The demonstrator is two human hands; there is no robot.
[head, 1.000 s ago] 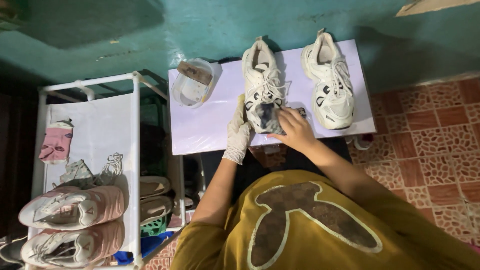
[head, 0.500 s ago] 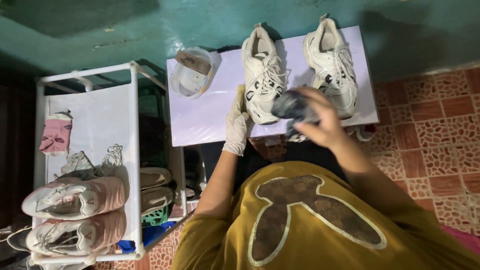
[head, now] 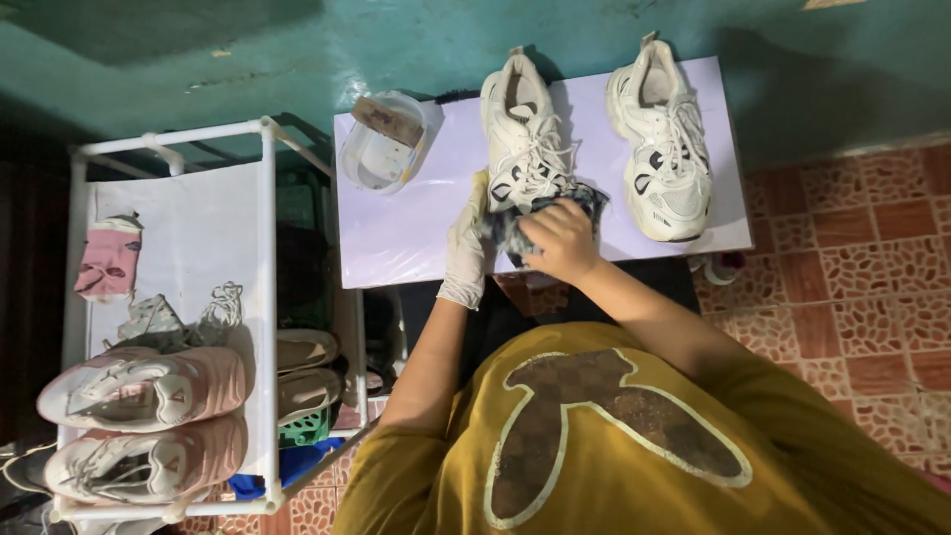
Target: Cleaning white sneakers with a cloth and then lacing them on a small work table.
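Two white sneakers stand on a white table (head: 396, 238). My left hand (head: 466, 248), in a pale glove, steadies the left sneaker (head: 523, 139) at its toe side. My right hand (head: 560, 238) is bare and grips a dark grey-blue cloth (head: 515, 226), pressed against the toe of that same sneaker. The right sneaker (head: 666, 144) sits apart, untouched, near the table's right end.
A clear plastic tub (head: 381, 149) with a brown block in it sits at the table's left corner. A white rack (head: 168, 248) to the left holds two pink sneakers (head: 149, 381), a pink sock (head: 107, 260) and laces. Patterned red tiles (head: 852, 258) cover the floor.
My right hand with the cloth came off to the right of the shoe, then returned onto its toe. My left hand stayed on the sneaker.
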